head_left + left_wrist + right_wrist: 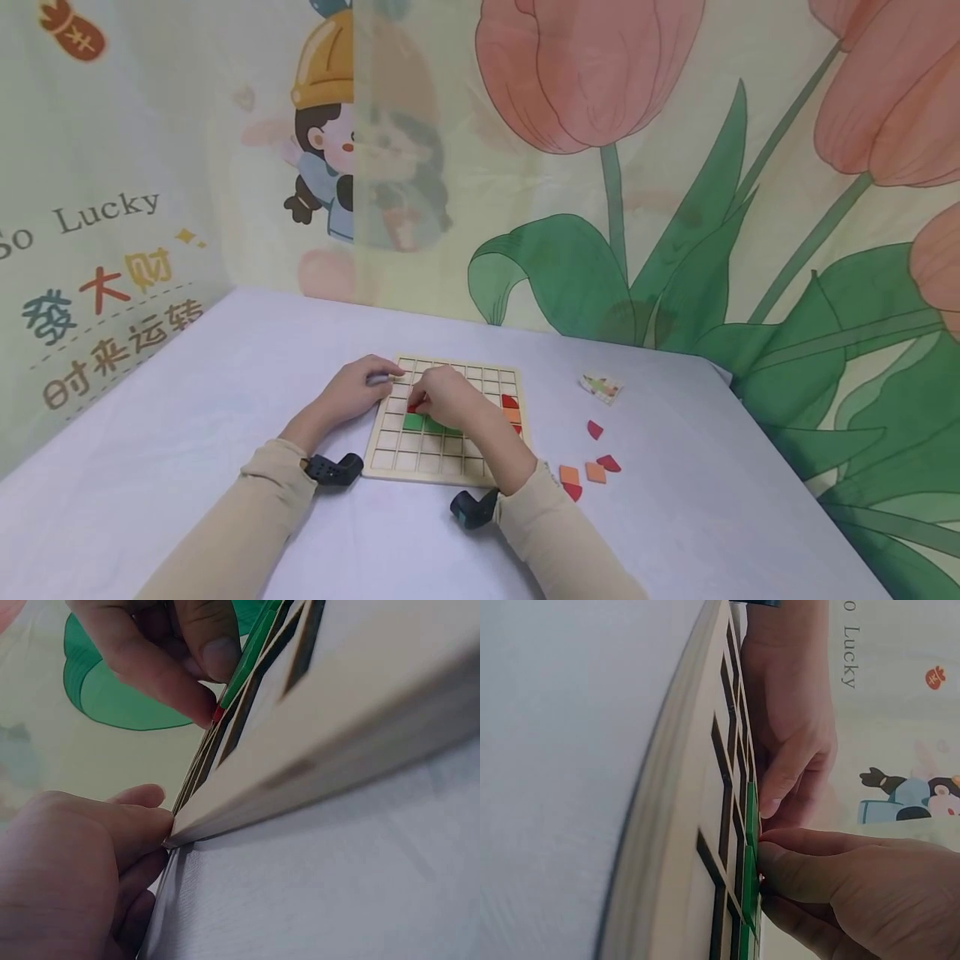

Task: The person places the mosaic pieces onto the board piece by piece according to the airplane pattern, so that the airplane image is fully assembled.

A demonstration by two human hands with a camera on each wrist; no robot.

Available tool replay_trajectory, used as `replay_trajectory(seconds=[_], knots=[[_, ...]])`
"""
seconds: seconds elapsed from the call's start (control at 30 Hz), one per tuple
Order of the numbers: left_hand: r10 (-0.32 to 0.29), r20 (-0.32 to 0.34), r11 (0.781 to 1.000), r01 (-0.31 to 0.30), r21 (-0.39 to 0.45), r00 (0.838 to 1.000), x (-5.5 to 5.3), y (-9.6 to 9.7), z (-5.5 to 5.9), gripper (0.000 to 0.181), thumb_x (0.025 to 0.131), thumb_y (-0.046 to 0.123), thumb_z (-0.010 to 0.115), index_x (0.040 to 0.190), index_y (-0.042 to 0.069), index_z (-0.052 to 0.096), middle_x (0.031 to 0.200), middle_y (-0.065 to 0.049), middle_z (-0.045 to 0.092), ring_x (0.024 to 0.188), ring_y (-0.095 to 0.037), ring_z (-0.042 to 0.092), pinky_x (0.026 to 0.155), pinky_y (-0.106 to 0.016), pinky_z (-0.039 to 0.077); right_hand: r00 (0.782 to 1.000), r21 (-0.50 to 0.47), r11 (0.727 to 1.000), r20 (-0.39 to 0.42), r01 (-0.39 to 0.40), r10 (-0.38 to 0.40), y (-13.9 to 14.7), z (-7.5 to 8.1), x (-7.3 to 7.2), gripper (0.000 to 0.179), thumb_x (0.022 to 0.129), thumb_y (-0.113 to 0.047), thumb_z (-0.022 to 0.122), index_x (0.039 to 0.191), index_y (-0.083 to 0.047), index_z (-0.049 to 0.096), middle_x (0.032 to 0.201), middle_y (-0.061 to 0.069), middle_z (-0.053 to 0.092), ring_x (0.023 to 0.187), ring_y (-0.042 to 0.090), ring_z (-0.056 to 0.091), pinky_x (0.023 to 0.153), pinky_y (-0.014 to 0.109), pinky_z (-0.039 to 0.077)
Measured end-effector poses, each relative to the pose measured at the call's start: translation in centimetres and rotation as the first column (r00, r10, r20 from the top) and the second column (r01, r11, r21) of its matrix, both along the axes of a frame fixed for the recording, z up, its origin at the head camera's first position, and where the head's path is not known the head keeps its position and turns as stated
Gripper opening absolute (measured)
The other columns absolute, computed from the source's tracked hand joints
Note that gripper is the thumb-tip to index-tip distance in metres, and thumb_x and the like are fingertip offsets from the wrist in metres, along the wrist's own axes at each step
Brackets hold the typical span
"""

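Note:
A wooden grid board (pixel 390 460) lies on the table. My left hand (pixel 356 390) holds its left edge, thumb and fingers at the rim in the left wrist view. Over the board, my right hand (pixel 450 398) pinches a small red piece (pixel 412 409) at a cell just behind a row of green squares (pixel 413 422). Fingertips cover most of that red piece, so its shape cannot be told. On the board's right side sit red pieces (pixel 510 402) with an orange square (pixel 512 414) between them, partly hidden by my right forearm.
Right of the board lie loose red rounded pieces (pixel 609 463) and orange squares (pixel 596 472). Farther back is a small printed card (pixel 601 387). A white cloth covers the table (pixel 675 500), and printed curtains (pixel 420 275) hang behind it.

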State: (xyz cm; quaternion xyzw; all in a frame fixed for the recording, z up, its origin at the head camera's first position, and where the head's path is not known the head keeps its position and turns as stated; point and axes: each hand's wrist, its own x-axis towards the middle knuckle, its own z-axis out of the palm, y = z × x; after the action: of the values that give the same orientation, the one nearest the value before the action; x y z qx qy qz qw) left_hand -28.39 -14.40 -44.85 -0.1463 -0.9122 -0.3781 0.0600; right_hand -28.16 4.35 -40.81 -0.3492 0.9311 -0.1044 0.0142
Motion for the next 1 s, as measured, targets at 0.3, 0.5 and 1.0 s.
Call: replay_trajectory(seconds=[0.3, 0.5, 1.0], knots=[[-0.015, -0.008, 1.0, 0.015, -0.003, 1.0, 0.0, 0.2, 0.0, 0.031, 0.09, 0.01, 0.055, 0.12, 0.007, 0.063, 0.13, -0.018, 0.057, 0.129, -0.039, 0.045, 0.11, -0.055, 0.033, 1.0, 0.004, 1.0, -0.002, -0.003, 0.003, 0.4, 0.2, 0.0, 0.007, 0.084, -0.013, 0.071, 0.088, -0.015, 0.076, 0.085, -0.006, 0.071, 0.08, 0.004, 0.06, 0.072, 0.014, 0.051], [0.002, 0.022, 1.0, -0.002, 0.002, 1.0, 0.1, 0.2, 0.2, 0.032, 0.091, 0.011, 0.055, 0.121, 0.007, 0.063, 0.131, -0.017, 0.056, 0.131, -0.039, 0.043, 0.111, -0.056, 0.031, 0.999, 0.051, 0.999, 0.038, -0.02, 0.019, 0.8, 1.1, 0.0, 0.008, 0.086, -0.014, 0.07, 0.089, -0.015, 0.077, 0.087, -0.007, 0.071, 0.082, 0.003, 0.061, 0.072, 0.014, 0.051], [0.008, 0.045, 1.0, -0.008, 0.0, 0.999, 0.0, 0.1, 0.1, 0.032, 0.092, 0.012, 0.054, 0.122, 0.009, 0.062, 0.134, -0.018, 0.053, 0.133, -0.04, 0.039, 0.112, -0.057, 0.028, 0.951, 0.012, 0.963, 0.158, 0.268, -0.266, 14.5, 5.2, -0.3, 0.026, 0.088, -0.014, 0.067, 0.114, -0.009, 0.067, 0.102, 0.005, 0.068, 0.093, 0.018, 0.062, 0.079, 0.029, 0.056]])
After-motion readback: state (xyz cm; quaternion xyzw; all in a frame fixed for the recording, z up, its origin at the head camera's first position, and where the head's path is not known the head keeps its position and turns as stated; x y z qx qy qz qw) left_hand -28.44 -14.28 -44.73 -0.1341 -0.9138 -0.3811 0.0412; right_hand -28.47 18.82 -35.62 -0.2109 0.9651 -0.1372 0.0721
